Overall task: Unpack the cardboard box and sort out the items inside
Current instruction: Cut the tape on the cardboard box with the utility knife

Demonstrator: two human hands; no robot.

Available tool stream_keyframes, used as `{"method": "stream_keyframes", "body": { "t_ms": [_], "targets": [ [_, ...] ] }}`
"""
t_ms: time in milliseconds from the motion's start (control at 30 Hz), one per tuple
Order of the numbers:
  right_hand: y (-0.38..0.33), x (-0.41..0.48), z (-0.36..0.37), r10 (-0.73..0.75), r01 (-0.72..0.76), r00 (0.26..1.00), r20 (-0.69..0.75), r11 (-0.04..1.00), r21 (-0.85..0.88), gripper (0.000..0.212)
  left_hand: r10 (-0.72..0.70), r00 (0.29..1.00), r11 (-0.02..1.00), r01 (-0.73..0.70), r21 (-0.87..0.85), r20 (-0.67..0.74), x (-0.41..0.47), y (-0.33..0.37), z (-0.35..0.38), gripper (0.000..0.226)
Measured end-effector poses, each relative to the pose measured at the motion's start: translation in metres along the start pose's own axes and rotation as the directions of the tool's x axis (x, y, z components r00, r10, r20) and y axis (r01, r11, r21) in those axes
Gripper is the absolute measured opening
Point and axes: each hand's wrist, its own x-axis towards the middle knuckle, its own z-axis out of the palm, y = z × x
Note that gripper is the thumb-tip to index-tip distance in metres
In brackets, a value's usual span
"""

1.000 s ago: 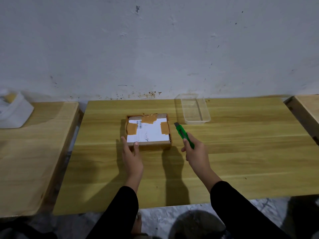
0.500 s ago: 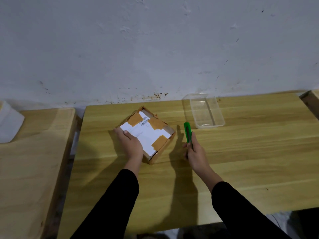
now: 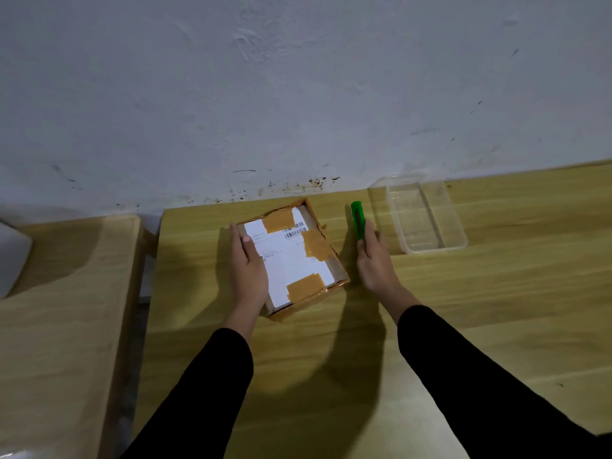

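Observation:
A flat cardboard box [image 3: 291, 260] lies closed on the wooden table [image 3: 463, 309], sealed with brown tape and carrying a white shipping label. It sits turned with its long side running away from me. My left hand [image 3: 249, 271] grips its left edge, thumb on the label. To the right of the box, my right hand [image 3: 374, 261] holds a green utility knife [image 3: 357, 220] that points away from me, a small gap from the box.
A clear plastic container [image 3: 419, 215] stands at the back right, close to the knife tip. A second wooden table [image 3: 59, 309] adjoins on the left with a white object [image 3: 11, 258] at its edge. A white wall rises right behind.
The box has been rotated further so its long side now runs away from me. My right hand with the knife has moved up alongside the box's right side.

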Motion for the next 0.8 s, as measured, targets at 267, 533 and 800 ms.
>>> {"method": "stream_keyframes", "body": {
  "t_ms": [267, 533, 800],
  "targets": [
    [-0.006, 0.038, 0.011, -0.012, -0.016, 0.994, -0.112, 0.969, -0.248, 0.051, 0.006, 1.000, 0.999, -0.006, -0.036, 0.007, 0.005, -0.008, 0.002, 0.047],
    [-0.007, 0.045, 0.015, -0.013, -0.053, 0.985, -0.173, 0.926, -0.373, 0.053, 0.011, 1.000, 0.997, -0.009, -0.082, 0.020, 0.012, -0.017, 0.004, 0.047],
    [-0.007, 0.046, 0.017, 0.029, -0.098, 0.981, -0.190, 0.926, -0.365, 0.047, 0.017, 0.999, 0.994, -0.014, -0.106, 0.029, 0.014, -0.022, 0.004, 0.047]
  ]
}}
